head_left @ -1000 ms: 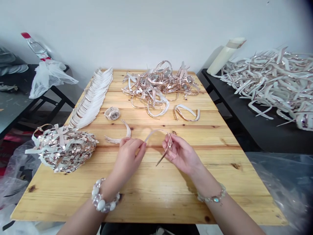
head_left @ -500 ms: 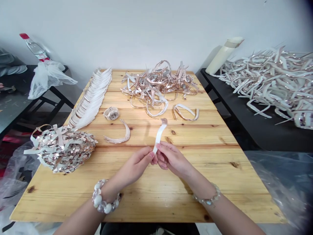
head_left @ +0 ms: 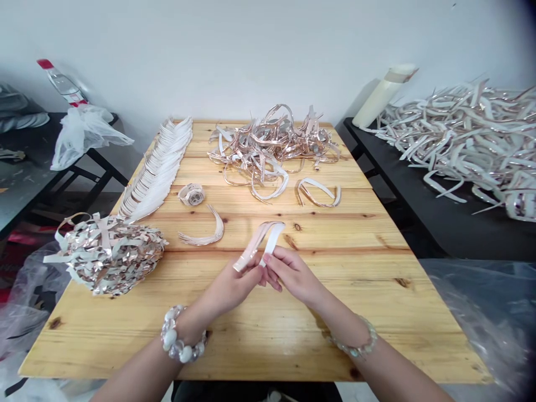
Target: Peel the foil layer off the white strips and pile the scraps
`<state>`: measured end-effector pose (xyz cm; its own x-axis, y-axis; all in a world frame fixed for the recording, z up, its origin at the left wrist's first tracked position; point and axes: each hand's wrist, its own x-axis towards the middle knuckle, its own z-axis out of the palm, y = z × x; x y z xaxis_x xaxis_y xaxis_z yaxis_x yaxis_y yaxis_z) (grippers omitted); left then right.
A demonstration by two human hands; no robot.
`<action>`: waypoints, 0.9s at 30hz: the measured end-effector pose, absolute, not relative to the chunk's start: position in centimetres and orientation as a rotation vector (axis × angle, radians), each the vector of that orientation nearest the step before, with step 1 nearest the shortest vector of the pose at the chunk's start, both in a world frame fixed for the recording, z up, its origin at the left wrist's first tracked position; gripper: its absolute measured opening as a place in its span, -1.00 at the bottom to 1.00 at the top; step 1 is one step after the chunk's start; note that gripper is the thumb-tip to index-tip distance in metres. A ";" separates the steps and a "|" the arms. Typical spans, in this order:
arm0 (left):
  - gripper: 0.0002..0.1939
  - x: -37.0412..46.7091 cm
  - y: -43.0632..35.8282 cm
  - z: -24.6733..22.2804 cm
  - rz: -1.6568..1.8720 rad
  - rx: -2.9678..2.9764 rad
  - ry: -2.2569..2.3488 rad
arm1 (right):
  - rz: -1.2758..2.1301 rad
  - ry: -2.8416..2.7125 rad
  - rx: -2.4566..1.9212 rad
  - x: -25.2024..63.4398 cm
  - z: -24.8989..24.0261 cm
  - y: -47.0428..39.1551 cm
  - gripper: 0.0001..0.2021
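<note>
Between my two hands a white and rose-gold strip (head_left: 273, 237) arches up from my fingertips and folds over, its shiny pinkish end lying over the fingers of my left hand (head_left: 237, 285). My left hand is closed on the lower part of the strip. My right hand (head_left: 295, 274) pinches the white part between thumb and fingers, right beside the left fingertips. A curved bundle of thin strips (head_left: 215, 231) lies on the table behind my left hand. Farther back are a watch (head_left: 191, 194) and a single bent strip (head_left: 319, 190).
On the wooden table (head_left: 251, 346) are a ball of shiny scraps (head_left: 115, 254), a long row of white strips (head_left: 157, 173) and a tangled heap of strips (head_left: 272, 137). More strips (head_left: 473, 139) cover the black table at right. A bottle (head_left: 62, 84) stands tilted at left.
The strip's upper end, which pointed away from me, is now folded back to the left over my left hand, showing its shiny side. My hands stay nearly in place.
</note>
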<state>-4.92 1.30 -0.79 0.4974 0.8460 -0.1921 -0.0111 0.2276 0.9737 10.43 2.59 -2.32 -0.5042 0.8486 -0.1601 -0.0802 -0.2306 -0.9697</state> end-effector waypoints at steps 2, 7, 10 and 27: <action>-0.78 -5.0 1.3 -0.8 0.705 1.221 0.904 | 1.805 -1.382 -0.960 10.4 -2.3 2.5 -0.60; -0.82 -4.8 1.0 -1.0 0.753 1.176 0.915 | 1.793 -1.418 -0.954 10.2 -2.6 2.0 -0.60; -0.79 -4.7 0.9 -0.9 0.767 1.094 0.926 | 1.811 -1.362 -0.953 10.1 -2.7 1.8 -0.59; -0.71 -5.7 1.3 -0.7 0.732 1.235 0.782 | 1.860 -1.178 -1.034 10.5 -2.1 2.4 -0.55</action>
<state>-5.66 1.30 -0.66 0.5435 0.8311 -0.1175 -0.0628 0.1799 0.9817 10.55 2.42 -2.07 -0.4413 0.8599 -0.2566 -0.1358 -0.3466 -0.9281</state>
